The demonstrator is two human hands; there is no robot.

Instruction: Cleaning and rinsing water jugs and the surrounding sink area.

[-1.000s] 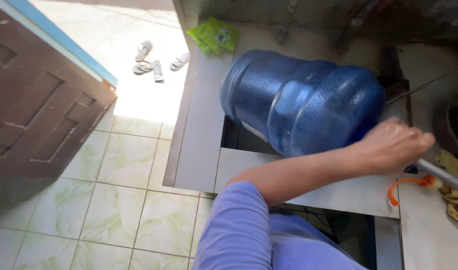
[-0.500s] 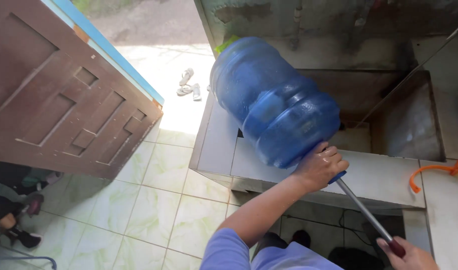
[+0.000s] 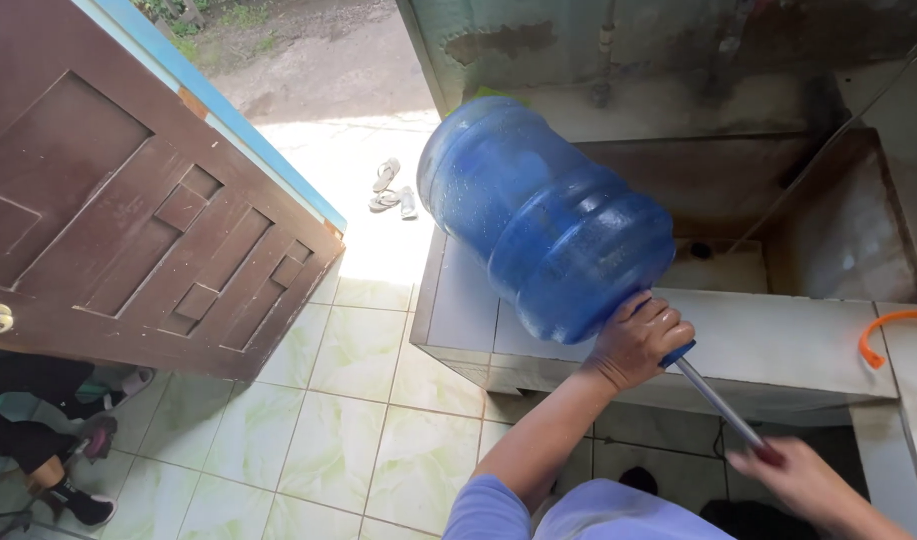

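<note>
**Two hands on jug and rod at the sink edge**

Two hands are engaged. My left hand [image 3: 641, 340] is clenched around the neck end of the large blue water jug [image 3: 549, 215], which lies tilted, base up and away, mouth down toward me, over the tiled counter [image 3: 779, 340] beside the concrete sink basin [image 3: 839, 240]. My judgement is that the neck grip steadies the jug while the metal rod [image 3: 719, 402] enters its mouth. My right hand [image 3: 794, 480] grasps the rod's lower end, in line with the neck, though the fingers are blurred.

Edges: I cannot tell whether the jug rests on the counter's front rim or is held just above it. An orange hose [image 3: 884, 330] curls at the right, well apart. The brown door [image 3: 139, 210] stands open at left; tiled floor [image 3: 349, 420] between door and counter gives room. Sandals [image 3: 391, 188] lie beyond, in sunlight.
</note>
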